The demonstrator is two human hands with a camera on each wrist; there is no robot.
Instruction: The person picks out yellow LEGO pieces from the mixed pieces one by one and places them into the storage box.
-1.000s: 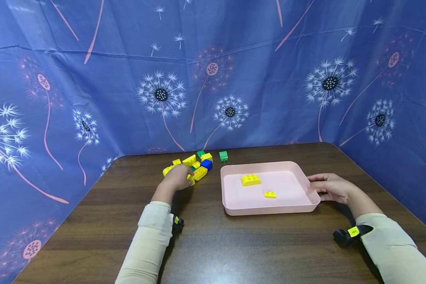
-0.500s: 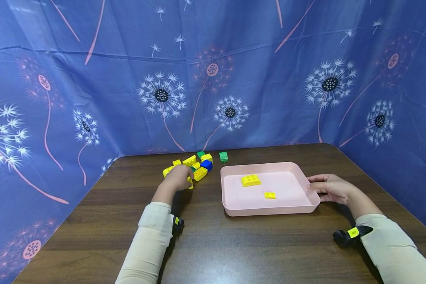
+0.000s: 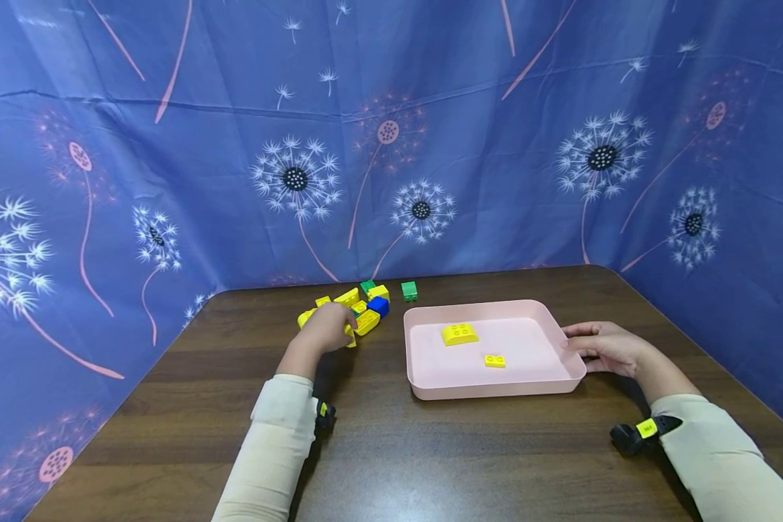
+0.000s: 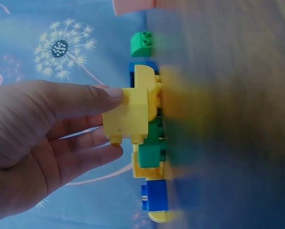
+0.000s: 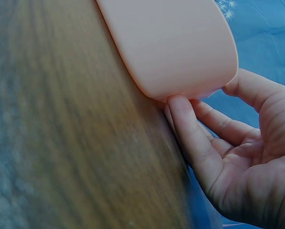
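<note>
My left hand (image 3: 326,328) pinches a yellow building block (image 4: 127,113) between thumb and fingers, its studs pointing down in the left wrist view. Right beyond it lies a pile of yellow, green and blue blocks, with a yellow block (image 3: 367,321) and a blue block (image 3: 378,305) at its right side. My right hand (image 3: 610,348) holds the right end of a pink tray (image 3: 489,388), fingertips at the rim and outer wall. Inside the tray lie a yellow curved block (image 3: 460,334) and a small flat yellow block (image 3: 494,361).
A single green block (image 3: 409,291) stands behind the tray's left corner, apart from the pile. The brown wooden table (image 3: 391,457) ends at a blue dandelion-print cloth (image 3: 483,145) hanging at the back and sides.
The yellow block in my left hand has tipped slightly between the fingers since a second ago. My right hand and the tray stay in place; the head view has shifted a little.
</note>
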